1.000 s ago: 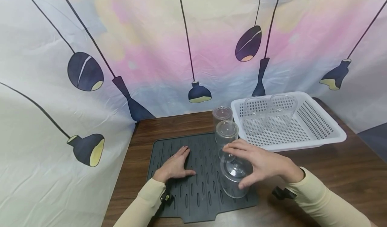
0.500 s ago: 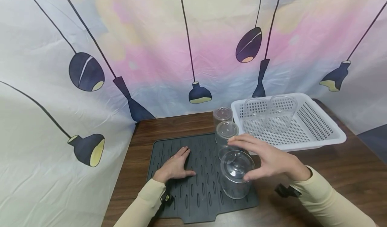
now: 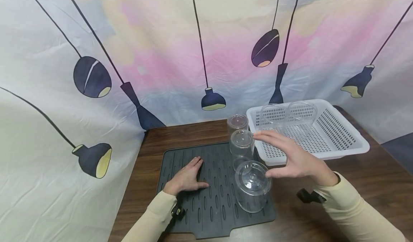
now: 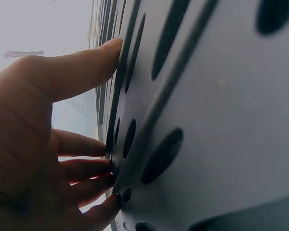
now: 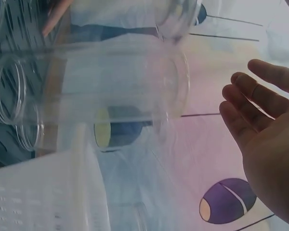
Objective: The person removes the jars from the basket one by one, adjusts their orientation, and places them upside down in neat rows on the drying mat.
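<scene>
1. The near glass point(image 3: 253, 199) stands on the near right part of the dark mat point(image 3: 206, 206), its long axis vertical. Its closed end seems to face up, with the mouth down.
2. The right hand point(image 3: 292, 159) is just right of it, fingers wide and thumb well apart from them; the right wrist view shows the fingers extended. I cannot tell whether the thumb touches the glass.
3. The left hand point(image 3: 187, 177) rests on the mat, fingertips pointing away from the person and thumb out toward the glasses.
4. Behind the near glass, the middle glass point(image 3: 242, 147) and the far glass point(image 3: 237, 123) form a row with it, their long axes also vertical.
5. Right of this row, the white basket point(image 3: 351, 148) on the wooden table point(image 3: 180, 134) holds two clear vessels point(image 3: 303, 116).
</scene>
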`<action>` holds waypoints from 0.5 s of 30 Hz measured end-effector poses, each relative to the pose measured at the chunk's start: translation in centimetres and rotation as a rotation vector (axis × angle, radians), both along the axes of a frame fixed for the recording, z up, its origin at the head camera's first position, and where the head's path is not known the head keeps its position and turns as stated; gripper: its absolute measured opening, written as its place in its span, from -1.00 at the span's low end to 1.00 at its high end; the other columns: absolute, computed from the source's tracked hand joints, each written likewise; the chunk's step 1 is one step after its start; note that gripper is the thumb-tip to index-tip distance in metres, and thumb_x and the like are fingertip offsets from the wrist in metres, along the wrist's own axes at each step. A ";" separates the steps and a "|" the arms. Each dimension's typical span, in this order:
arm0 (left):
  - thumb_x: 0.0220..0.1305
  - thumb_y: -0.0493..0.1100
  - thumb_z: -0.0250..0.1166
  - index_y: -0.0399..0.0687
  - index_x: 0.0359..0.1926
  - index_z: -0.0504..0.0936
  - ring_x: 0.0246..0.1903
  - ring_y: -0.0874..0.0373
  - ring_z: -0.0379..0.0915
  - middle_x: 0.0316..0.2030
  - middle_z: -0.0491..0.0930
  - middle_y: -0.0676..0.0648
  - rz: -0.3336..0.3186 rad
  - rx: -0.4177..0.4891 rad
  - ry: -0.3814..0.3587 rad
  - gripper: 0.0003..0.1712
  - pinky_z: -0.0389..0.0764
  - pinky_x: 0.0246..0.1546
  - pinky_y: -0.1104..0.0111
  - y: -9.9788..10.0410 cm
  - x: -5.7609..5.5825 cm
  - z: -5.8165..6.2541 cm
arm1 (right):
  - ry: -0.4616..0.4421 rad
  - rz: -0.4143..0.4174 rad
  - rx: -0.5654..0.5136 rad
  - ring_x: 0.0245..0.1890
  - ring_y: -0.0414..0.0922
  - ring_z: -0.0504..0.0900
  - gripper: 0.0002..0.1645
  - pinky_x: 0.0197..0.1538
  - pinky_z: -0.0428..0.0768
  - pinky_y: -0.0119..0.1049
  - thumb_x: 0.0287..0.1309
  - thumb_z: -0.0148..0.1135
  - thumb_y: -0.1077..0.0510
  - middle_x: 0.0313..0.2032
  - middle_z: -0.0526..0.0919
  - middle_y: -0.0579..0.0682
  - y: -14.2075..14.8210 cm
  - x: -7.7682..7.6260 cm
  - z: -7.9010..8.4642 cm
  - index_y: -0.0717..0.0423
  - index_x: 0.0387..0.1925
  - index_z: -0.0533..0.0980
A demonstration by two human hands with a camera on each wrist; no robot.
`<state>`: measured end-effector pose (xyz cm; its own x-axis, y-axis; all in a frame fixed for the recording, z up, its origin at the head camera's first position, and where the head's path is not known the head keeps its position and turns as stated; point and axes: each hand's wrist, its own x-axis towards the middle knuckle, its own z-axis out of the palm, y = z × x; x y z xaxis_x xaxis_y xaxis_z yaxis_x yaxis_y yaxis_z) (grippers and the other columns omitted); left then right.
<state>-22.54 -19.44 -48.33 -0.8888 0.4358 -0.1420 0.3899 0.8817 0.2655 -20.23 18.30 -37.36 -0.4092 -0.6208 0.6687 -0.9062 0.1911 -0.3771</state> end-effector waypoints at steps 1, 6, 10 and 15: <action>0.04 0.31 0.41 -0.22 0.47 0.18 0.47 -0.11 0.00 0.49 0.07 -0.20 0.001 0.001 -0.001 0.15 0.30 0.32 -0.04 0.0 0.0 0.0 | -0.001 -0.015 -0.011 0.38 -0.05 0.29 0.13 0.43 0.15 -0.41 -0.27 0.62 -0.06 0.29 0.41 0.22 0.1 -0.1 0.1 0.34 0.32 0.34; 0.05 0.30 0.41 -0.22 0.47 0.17 0.48 -0.10 -0.01 0.49 0.06 -0.19 0.005 0.005 -0.005 0.14 0.30 0.32 -0.04 0.1 0.1 0.1 | -0.025 -0.082 -0.067 0.39 -0.08 0.28 0.11 0.44 0.14 -0.39 -0.30 0.62 0.02 0.33 0.38 0.15 1.1 -0.6 0.5 0.34 0.32 0.34; 0.05 0.31 0.41 -0.22 0.47 0.17 0.48 -0.10 -0.01 0.49 0.06 -0.20 0.004 0.007 -0.005 0.14 0.30 0.32 -0.04 0.0 0.1 0.0 | -0.022 -0.155 -0.073 0.39 -0.13 0.28 0.09 0.43 0.14 -0.40 -0.32 0.61 0.07 0.32 0.40 0.11 1.8 -1.0 0.9 0.30 0.31 0.35; 0.04 0.31 0.42 -0.22 0.46 0.18 0.47 -0.11 0.00 0.49 0.06 -0.20 0.003 0.008 -0.003 0.14 0.31 0.31 -0.04 0.0 0.1 0.0 | -0.028 -0.189 -0.120 0.38 -0.15 0.29 0.09 0.42 0.16 -0.39 -0.42 0.61 0.18 0.31 0.43 0.12 2.5 -1.7 1.1 0.32 0.29 0.37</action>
<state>-22.46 -19.45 -48.36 -0.8897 0.4341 -0.1413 0.3862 0.8807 0.2742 -21.93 20.78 -36.28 -0.5301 -0.4485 0.7196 -0.8475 0.3087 -0.4319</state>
